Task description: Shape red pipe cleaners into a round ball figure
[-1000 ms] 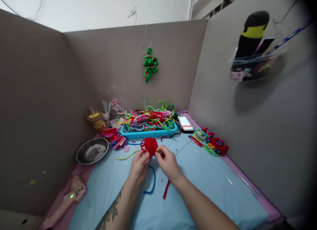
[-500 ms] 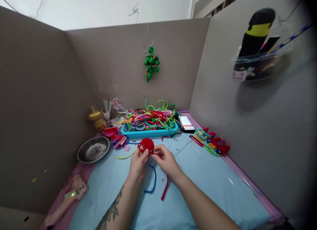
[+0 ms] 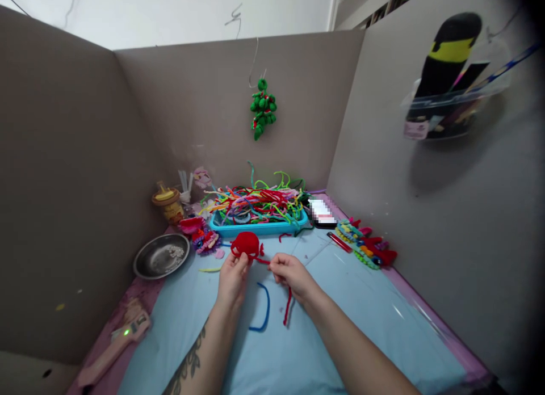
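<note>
A rounded red coil of pipe cleaner (image 3: 246, 243) is pinched between the thumb and fingers of my left hand (image 3: 232, 277). From its lower right side runs a red pipe cleaner strand (image 3: 263, 261), which the closed fingers of my right hand (image 3: 290, 273) grip. The strand's loose tail hangs below my right hand. A short red piece stands out at the coil's right edge. On the blue cloth (image 3: 323, 349) between my forearms lies a bent blue pipe cleaner (image 3: 268, 310). A yellow one (image 3: 208, 270) rests left of my left hand.
Behind my hands stands a blue tray (image 3: 255, 231) heaped with colourful pipe cleaners. A metal bowl (image 3: 142, 264) and a pink glue gun (image 3: 121, 344) are at left. Red tweezers (image 3: 339, 243), a phone (image 3: 322, 212) and colourful pipe-cleaner pieces (image 3: 366, 244) lie right. Grey panels enclose three sides.
My hands have moved apart, the left one a little leftward with the red coil and the right one rightward. The strand between them is now pulled out straight.
</note>
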`<state>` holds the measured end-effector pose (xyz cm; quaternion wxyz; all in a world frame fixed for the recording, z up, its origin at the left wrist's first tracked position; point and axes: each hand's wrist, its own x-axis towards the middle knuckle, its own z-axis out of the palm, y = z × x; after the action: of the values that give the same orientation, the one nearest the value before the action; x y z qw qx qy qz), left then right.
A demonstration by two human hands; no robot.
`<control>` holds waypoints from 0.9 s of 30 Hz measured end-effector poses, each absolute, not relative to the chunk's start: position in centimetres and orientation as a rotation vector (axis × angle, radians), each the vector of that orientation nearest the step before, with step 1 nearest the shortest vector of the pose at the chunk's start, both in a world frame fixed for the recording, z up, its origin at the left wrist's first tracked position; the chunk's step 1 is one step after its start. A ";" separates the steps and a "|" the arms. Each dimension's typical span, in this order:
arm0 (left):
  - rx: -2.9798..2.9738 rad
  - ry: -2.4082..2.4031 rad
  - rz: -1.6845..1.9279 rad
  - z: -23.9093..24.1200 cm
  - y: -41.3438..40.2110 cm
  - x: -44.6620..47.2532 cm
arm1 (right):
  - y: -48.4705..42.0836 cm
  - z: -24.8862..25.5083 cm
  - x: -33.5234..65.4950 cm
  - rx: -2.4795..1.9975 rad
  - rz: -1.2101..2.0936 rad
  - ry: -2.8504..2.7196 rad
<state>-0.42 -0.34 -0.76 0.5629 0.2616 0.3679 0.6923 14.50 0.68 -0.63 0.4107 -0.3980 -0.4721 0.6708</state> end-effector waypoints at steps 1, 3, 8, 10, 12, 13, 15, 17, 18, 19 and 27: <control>0.602 0.872 1.640 -0.7 -0.3 -0.5 | 0.6 -0.5 14.5 -0.998 1.678 -1.223; 0.586 0.867 1.662 -0.7 -0.2 -0.5 | 0.3 -0.3 14.5 -0.983 1.667 -1.286; 0.581 0.810 1.721 -0.6 -0.2 -0.2 | 0.0 0.1 14.8 -0.924 1.731 -1.343; 0.583 0.796 1.721 -0.6 -0.2 -0.1 | 0.0 0.2 15.0 -0.907 1.783 -1.311; 0.576 0.788 1.720 -0.6 -0.2 0.0 | 0.1 0.3 15.2 -0.889 1.845 -1.273; 0.568 0.784 1.720 -0.6 -0.2 0.1 | 0.1 0.3 15.3 -0.880 1.877 -1.257; 0.542 0.775 1.720 -0.6 -0.3 0.1 | 0.1 0.2 15.3 -0.866 1.929 -1.232; 0.524 0.769 1.724 -0.6 -0.3 0.0 | 0.2 0.3 15.4 -0.870 1.943 -1.226; 0.520 0.769 1.723 -0.6 -0.3 0.0 | 0.3 0.3 15.4 -0.877 1.928 -1.234; 0.520 0.770 1.715 -0.6 -0.3 -0.1 | 0.3 0.3 15.5 -0.886 1.892 -1.252; 0.523 0.809 1.480 -0.8 -0.4 -0.3 | 1.6 -0.3 16.2 -1.100 1.201 -1.504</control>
<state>-0.35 -0.42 -0.85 0.6349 0.2289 0.3539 0.6475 16.23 1.64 -0.34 0.4460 -0.4441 -0.6074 0.4847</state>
